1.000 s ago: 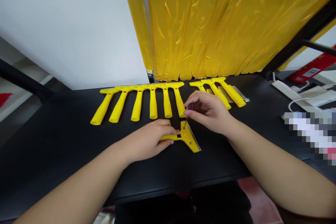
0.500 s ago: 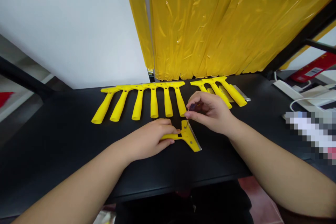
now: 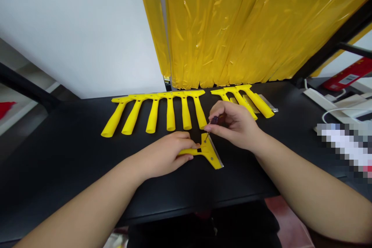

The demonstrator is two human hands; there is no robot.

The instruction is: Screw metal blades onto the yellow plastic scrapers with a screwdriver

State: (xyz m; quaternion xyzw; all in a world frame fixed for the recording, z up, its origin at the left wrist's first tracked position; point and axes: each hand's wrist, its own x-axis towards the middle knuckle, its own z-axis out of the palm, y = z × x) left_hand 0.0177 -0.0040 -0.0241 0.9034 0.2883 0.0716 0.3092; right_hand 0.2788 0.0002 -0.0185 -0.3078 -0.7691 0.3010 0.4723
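A yellow scraper [image 3: 209,150] lies on the black tabletop with its metal blade edge facing right. My left hand [image 3: 168,154] is closed around its handle, most of which is hidden under the fingers. Between the thumb and fingers of my right hand [image 3: 232,124] is a small screwdriver [image 3: 214,120] with a dark handle. Its thin shaft slants down to the upper screw [image 3: 205,141] on the scraper's head. A second screw [image 3: 212,159] shows lower on the same head.
Several yellow scrapers [image 3: 170,114] lie in a row behind my hands. More scrapers [image 3: 260,104] rest at the back right, partly over clear-wrapped pieces. A white power strip [image 3: 322,110] with a cable and a red package [image 3: 347,74] are at the far right.
My right hand and the screwdriver's handle have shifted very slightly, with the tip staying at the upper screw. My left hand and the scraper are almost unmoved.
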